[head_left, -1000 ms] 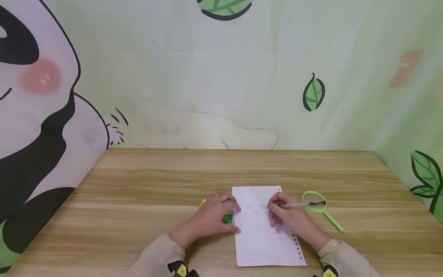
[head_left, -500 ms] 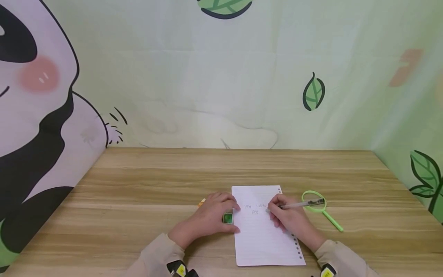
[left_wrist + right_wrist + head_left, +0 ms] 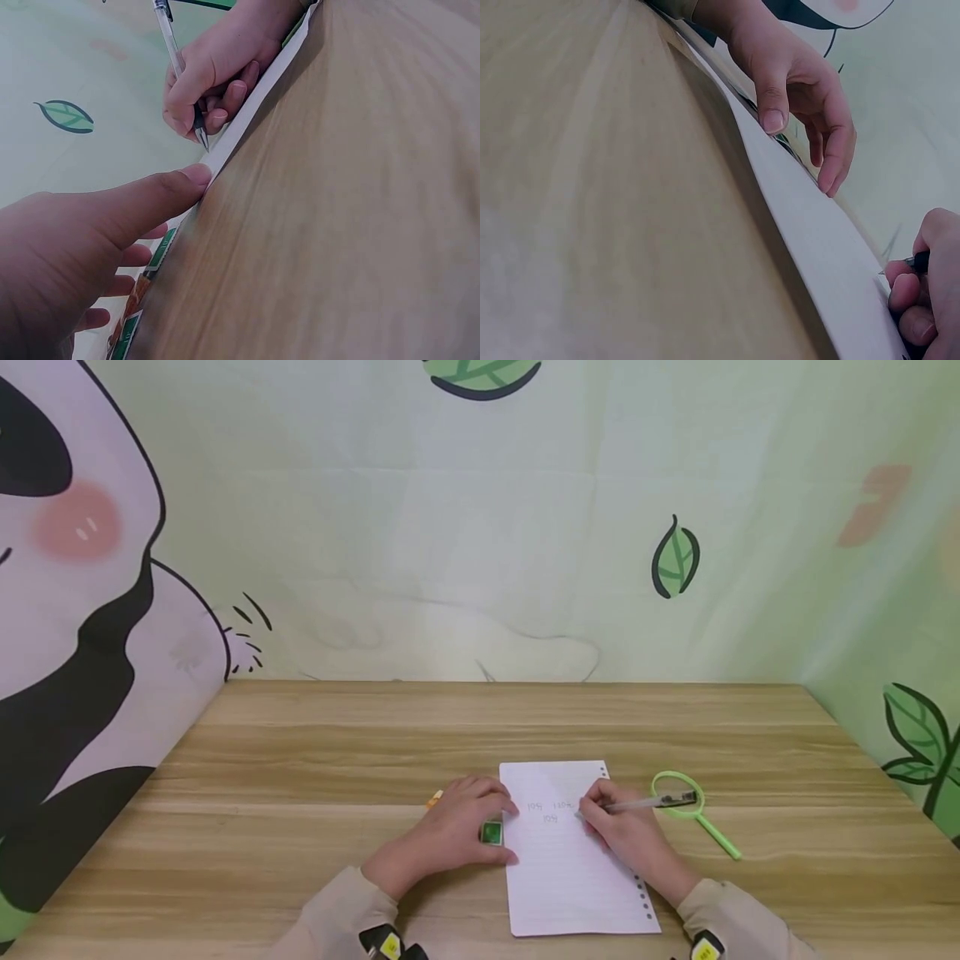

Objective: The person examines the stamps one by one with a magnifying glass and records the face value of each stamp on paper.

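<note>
A lined white sheet of paper (image 3: pixel 558 877) with punched holes along its right edge lies on the table, with a few handwritten marks near its upper part. My right hand (image 3: pixel 630 831) pinches a clear pen (image 3: pixel 645 802) with a dark end, its tip at the writing. In the left wrist view the pen's metal point (image 3: pixel 202 139) is close to the sheet. With thumb and fingers spread, my left hand (image 3: pixel 457 827) rests on the sheet's left edge. Partly hidden under that hand is an item with a green square (image 3: pixel 492 832) and an orange end (image 3: pixel 434 798).
A green magnifying glass (image 3: pixel 718 837) lies right of the paper, its ring partly behind the pen. The wooden table (image 3: pixel 337 735) meets a green backdrop (image 3: pixel 450 527) printed with leaves and a panda.
My right hand's lower fingers have drawn in under the palm, and the pen has shifted slightly at the writing. The left hand keeps its place on the paper. The head view has drifted a little.
</note>
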The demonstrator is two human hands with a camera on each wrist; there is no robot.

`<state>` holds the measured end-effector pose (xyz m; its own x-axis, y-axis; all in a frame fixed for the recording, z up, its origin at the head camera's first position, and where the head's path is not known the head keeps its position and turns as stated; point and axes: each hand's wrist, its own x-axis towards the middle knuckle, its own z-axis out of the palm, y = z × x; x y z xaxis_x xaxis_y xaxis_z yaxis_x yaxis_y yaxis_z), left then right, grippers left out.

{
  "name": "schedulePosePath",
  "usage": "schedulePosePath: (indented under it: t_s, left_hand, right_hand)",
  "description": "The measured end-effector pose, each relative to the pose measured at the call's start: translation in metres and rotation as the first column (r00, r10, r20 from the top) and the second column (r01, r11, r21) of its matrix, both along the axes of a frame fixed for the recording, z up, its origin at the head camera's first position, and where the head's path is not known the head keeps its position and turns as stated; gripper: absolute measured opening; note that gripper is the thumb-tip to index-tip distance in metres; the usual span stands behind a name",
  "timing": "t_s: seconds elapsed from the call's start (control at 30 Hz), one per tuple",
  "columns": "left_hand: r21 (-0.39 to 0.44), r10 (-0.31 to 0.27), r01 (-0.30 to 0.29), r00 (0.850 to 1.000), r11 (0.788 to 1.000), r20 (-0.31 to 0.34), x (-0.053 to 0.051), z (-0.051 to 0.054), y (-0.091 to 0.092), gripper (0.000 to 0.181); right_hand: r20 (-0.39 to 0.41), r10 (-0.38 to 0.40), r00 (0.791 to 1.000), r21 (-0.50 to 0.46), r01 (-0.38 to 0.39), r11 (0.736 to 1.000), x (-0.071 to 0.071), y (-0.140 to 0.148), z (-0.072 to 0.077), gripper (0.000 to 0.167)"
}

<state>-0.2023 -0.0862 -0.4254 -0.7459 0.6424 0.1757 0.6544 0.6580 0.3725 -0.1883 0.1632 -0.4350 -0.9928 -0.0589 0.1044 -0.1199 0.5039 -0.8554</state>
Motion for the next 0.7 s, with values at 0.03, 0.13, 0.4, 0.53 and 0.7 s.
schedulePosePath:
  t_s: [0.03, 0.13, 0.4, 0.53, 0.7]
  left_hand:
    - [0.003, 0.000, 0.000, 1.000, 1.000, 0.001, 0.0001, 0.0001, -0.0001, 0.049]
    - [0.005, -0.001, 0.001, 1.000, 1.000, -0.002, 0.0002, 0.0000, -0.0004, 0.049]
    - [-0.005, -0.005, 0.005, 1.000, 1.000, 0.000, 0.0001, -0.0001, -0.0009, 0.049]
    - [-0.004, -0.003, 0.003, 1.000, 1.000, -0.002, 0.0001, -0.0003, -0.0014, 0.049]
    - [-0.002, -0.004, 0.004, 1.000, 1.000, -0.008, -0.0001, -0.0004, -0.0011, 0.048]
  right_hand:
    - [0.000, 0.003, 1.000, 0.001, -0.003, 1.000, 0.0002, 0.0001, 0.0001, 0.011]
    - [-0.001, 0.019, 1.000, -0.009, -0.019, 1.000, 0.0006, 0.0006, 0.0007, 0.012]
    - [0.010, 0.039, 0.999, 0.037, -0.039, 0.999, 0.0002, 0.0014, 0.0023, 0.014]
    - [0.018, 0.032, 0.999, 0.035, -0.033, 0.999, -0.0001, 0.0014, 0.0019, 0.014]
    - [0.020, 0.006, 1.000, 0.033, -0.007, 0.999, 0.0007, 0.0012, 0.0024, 0.016]
